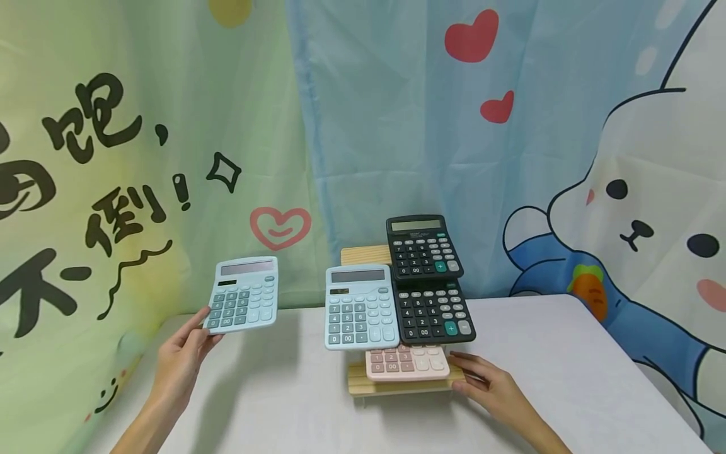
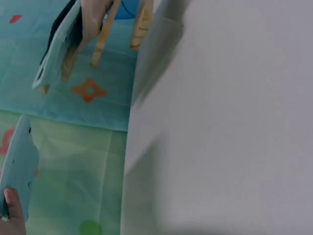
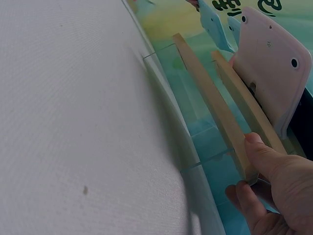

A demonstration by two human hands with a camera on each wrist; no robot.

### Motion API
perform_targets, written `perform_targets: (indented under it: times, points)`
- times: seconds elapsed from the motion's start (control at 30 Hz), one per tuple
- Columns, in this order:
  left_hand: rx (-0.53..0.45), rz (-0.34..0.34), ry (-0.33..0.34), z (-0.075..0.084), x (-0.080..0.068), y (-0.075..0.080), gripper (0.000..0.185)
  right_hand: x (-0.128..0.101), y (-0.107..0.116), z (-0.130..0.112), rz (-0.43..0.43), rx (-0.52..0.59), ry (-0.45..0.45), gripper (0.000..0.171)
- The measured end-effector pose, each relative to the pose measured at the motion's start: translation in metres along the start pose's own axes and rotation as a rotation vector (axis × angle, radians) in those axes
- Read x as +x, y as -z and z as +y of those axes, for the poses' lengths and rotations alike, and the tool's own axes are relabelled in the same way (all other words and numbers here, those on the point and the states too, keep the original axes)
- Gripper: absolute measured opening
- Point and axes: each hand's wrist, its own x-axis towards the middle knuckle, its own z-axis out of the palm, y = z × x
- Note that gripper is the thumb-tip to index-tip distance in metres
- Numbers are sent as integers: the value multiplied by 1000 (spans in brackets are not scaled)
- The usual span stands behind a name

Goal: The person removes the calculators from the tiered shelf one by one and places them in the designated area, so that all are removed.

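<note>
My left hand (image 1: 176, 372) pinches a light blue calculator (image 1: 242, 296) by its lower left corner and holds it up above the table, keys facing me. In the left wrist view that calculator (image 2: 20, 161) appears edge-on. With thumb above and fingers below, my right hand (image 3: 286, 191) grips the right end of a wooden-slatted stand (image 1: 405, 388). On the stand, a pink calculator (image 1: 407, 366) is at the front, its top covered by others. Behind it a second light blue calculator (image 1: 363, 309) leans at left, beside a lower black calculator (image 1: 435, 315) and an upper black calculator (image 1: 421, 249).
A white-covered table (image 1: 295, 403) lies under the stand. Behind it hangs a printed curtain (image 1: 368, 126) with hearts, lettering and a cartoon bear. Clear supports (image 3: 195, 156) under the slats lift the stand off the table.
</note>
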Motion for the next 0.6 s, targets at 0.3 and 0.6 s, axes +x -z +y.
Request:
perform_targets:
  times: [0.3, 0.6]
  points:
    - [-43, 72, 36, -5, 5, 27, 50, 1, 0, 2, -4, 19, 23, 47]
    - [27, 97, 88, -7, 10, 48, 51, 0, 0, 1, 0, 30, 15, 46]
